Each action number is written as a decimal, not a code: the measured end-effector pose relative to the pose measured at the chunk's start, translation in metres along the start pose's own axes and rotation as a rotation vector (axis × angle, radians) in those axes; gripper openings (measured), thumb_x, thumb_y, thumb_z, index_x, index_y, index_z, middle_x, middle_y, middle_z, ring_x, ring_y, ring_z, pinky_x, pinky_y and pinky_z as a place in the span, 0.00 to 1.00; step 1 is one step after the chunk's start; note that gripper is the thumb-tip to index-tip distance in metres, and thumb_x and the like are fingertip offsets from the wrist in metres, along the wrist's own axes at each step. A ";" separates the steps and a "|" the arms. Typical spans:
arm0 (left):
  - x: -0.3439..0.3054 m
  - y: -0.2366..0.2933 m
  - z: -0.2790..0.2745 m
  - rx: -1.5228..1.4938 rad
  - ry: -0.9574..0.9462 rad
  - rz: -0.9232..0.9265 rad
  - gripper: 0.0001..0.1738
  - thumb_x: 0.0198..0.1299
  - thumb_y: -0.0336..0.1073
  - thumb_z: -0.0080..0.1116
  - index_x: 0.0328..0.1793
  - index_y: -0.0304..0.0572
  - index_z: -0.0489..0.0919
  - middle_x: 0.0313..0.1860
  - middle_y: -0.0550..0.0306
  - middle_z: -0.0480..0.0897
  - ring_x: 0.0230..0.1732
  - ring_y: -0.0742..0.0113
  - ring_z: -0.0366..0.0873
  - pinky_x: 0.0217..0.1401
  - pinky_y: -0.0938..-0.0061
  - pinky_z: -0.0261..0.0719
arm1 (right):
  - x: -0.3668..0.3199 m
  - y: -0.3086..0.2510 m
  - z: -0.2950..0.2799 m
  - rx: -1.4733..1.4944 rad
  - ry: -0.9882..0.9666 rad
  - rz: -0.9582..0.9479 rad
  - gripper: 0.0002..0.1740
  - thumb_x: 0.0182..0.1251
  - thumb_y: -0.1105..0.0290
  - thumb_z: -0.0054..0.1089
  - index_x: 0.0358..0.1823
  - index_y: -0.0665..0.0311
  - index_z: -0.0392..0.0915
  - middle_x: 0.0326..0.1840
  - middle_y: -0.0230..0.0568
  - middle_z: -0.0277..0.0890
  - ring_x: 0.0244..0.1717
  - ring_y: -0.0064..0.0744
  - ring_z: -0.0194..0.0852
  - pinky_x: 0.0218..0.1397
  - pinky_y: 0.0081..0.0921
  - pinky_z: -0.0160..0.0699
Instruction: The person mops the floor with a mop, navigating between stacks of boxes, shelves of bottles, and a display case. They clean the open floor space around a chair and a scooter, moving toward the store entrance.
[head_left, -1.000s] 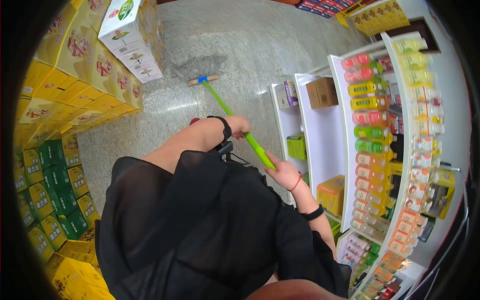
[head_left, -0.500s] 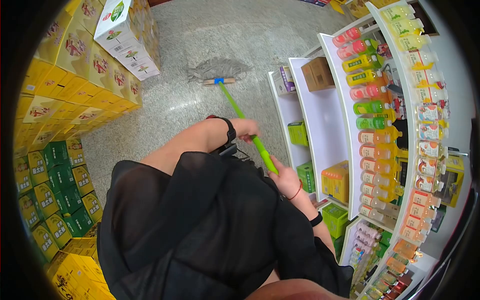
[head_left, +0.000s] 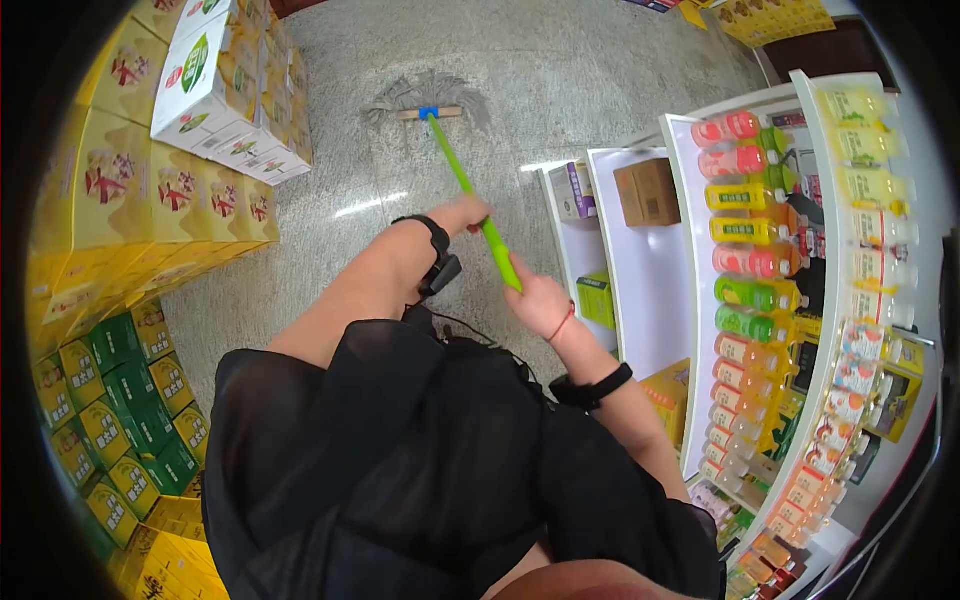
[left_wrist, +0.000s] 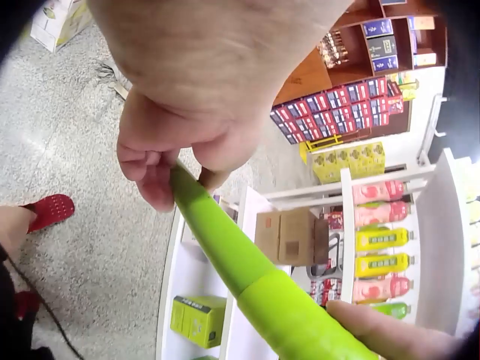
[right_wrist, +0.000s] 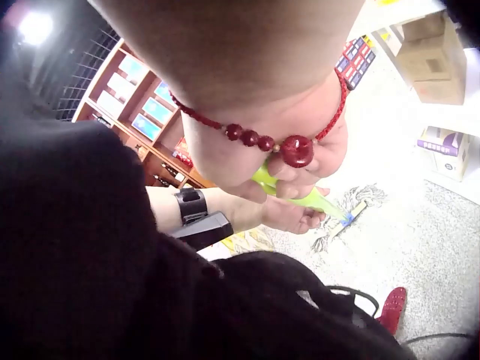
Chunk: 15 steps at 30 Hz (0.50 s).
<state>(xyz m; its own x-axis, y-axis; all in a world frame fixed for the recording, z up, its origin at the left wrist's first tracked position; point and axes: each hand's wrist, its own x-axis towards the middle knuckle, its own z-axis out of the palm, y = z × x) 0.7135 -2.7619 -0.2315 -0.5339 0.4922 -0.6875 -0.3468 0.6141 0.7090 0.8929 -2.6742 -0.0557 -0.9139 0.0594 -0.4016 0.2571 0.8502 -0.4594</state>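
A string mop with a long lime-green handle (head_left: pixel 447 150) reaches away from the body over the floor. Its grey strands (head_left: pixel 440 82) fan out on the floor beyond a wooden bar with a blue clip (head_left: pixel 429 113). My left hand (head_left: pixel 465 214) grips the handle partway down; the left wrist view shows its fingers curled round the green shaft (left_wrist: pixel 225 232). Nearer the body, my right hand (head_left: pixel 540 303), with a red beaded bracelet (right_wrist: pixel 297 151) at the wrist, holds the thicker top end of the handle.
Stacked yellow cartons (head_left: pixel 120 180) and white boxes (head_left: pixel 205 85) line the left, with green cartons (head_left: pixel 125 370) nearer. White shelves (head_left: pixel 645 270) with bottles (head_left: pixel 745 230) and boxes stand close on the right. A red shoe (left_wrist: pixel 52 213) is on the speckled floor.
The mop head has shifted to the right, then farther forward from the body. Both hands have moved forward with the handle, still gripping it.
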 end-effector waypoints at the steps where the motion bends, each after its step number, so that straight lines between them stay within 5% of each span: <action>1: 0.010 0.012 -0.017 0.021 0.009 0.013 0.17 0.54 0.41 0.52 0.26 0.30 0.77 0.19 0.48 0.77 0.16 0.62 0.75 0.19 0.70 0.74 | 0.023 -0.003 -0.011 -0.023 0.013 -0.023 0.29 0.55 0.61 0.50 0.59 0.61 0.62 0.23 0.59 0.73 0.27 0.59 0.72 0.33 0.48 0.71; 5: 0.051 0.051 -0.071 -0.066 0.133 0.045 0.17 0.54 0.40 0.51 0.25 0.30 0.76 0.19 0.48 0.76 0.16 0.62 0.74 0.18 0.70 0.73 | 0.104 -0.017 -0.046 -0.067 0.048 -0.029 0.28 0.57 0.61 0.48 0.60 0.61 0.61 0.24 0.59 0.73 0.27 0.58 0.72 0.34 0.47 0.72; 7: 0.071 0.063 -0.086 -0.137 0.147 0.083 0.16 0.55 0.42 0.53 0.24 0.35 0.74 0.16 0.54 0.75 0.10 0.67 0.68 0.09 0.73 0.58 | 0.134 -0.010 -0.049 -0.057 0.056 0.003 0.28 0.57 0.61 0.47 0.60 0.60 0.61 0.24 0.58 0.74 0.28 0.57 0.73 0.35 0.48 0.72; 15: 0.107 0.075 -0.073 0.047 0.109 0.042 0.17 0.56 0.42 0.51 0.26 0.33 0.76 0.18 0.51 0.77 0.17 0.64 0.73 0.20 0.71 0.68 | 0.153 0.021 -0.048 -0.050 0.016 0.110 0.28 0.58 0.60 0.44 0.61 0.58 0.59 0.27 0.57 0.75 0.30 0.57 0.75 0.37 0.48 0.72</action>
<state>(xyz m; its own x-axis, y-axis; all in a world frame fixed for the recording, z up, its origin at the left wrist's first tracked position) 0.5745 -2.7083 -0.2404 -0.6288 0.4492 -0.6346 -0.2874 0.6241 0.7266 0.7434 -2.6222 -0.0890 -0.8860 0.1619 -0.4345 0.3406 0.8631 -0.3729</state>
